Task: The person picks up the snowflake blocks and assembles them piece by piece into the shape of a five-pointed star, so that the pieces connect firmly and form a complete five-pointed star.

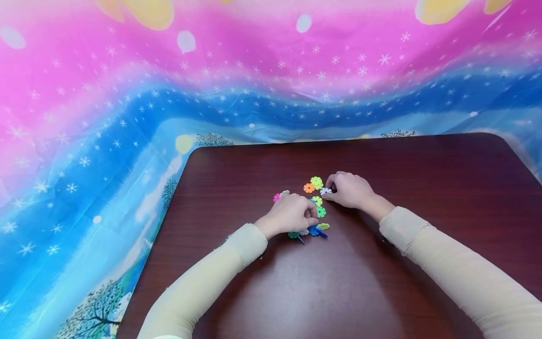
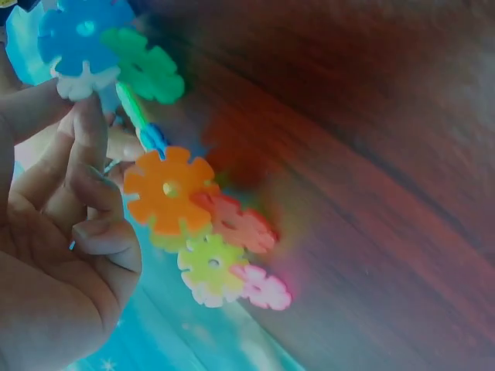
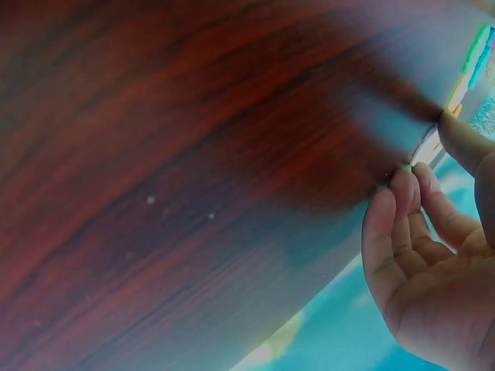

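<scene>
White disc [image 1: 325, 191] sits pinched in the fingers of the right hand [image 1: 350, 190], just beside a lime disc [image 1: 316, 182], over the brown surface [image 1: 237, 174]. Left hand [image 1: 291, 213]: fingers pinch a pale disc [image 2: 75, 86] against a blue disc [image 2: 66, 46].

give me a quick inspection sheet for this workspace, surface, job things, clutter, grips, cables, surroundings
surface: dark reddish-brown wood-grain table, light reflecting off it
job's things: flower-shaped notched discs, including an orange disc, green disc and pink disc; some hidden by the left grip
clutter: nothing seen
grips: bare hands; left pinches a white disc beside a blue disc, right grip pinches another white disc
cables: nothing seen
surroundings: pink-and-blue backdrop with snowflakes
</scene>
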Action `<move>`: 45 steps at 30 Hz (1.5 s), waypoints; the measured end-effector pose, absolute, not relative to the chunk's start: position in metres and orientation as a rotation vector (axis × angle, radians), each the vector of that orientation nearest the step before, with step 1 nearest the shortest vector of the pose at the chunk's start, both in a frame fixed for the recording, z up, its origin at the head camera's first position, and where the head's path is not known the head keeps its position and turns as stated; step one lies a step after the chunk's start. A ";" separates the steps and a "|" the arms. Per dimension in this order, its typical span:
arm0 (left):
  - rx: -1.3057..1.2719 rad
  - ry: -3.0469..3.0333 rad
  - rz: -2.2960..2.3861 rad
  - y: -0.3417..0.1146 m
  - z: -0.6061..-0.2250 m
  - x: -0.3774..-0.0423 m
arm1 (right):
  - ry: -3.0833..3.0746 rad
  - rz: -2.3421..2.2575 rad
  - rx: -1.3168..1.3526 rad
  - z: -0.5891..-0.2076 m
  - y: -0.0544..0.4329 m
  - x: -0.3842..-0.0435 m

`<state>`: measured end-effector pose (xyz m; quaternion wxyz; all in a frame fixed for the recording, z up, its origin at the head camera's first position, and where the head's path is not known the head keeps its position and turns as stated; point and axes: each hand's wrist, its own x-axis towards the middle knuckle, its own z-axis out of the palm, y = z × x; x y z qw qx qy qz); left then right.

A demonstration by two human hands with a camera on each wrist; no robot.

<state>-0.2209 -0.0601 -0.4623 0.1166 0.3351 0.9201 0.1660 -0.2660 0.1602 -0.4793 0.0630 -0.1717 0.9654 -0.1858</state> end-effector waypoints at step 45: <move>0.596 2.582 1.059 -0.066 -0.460 -0.243 | 2.760 -1.108 -0.630 -0.472 0.183 -0.230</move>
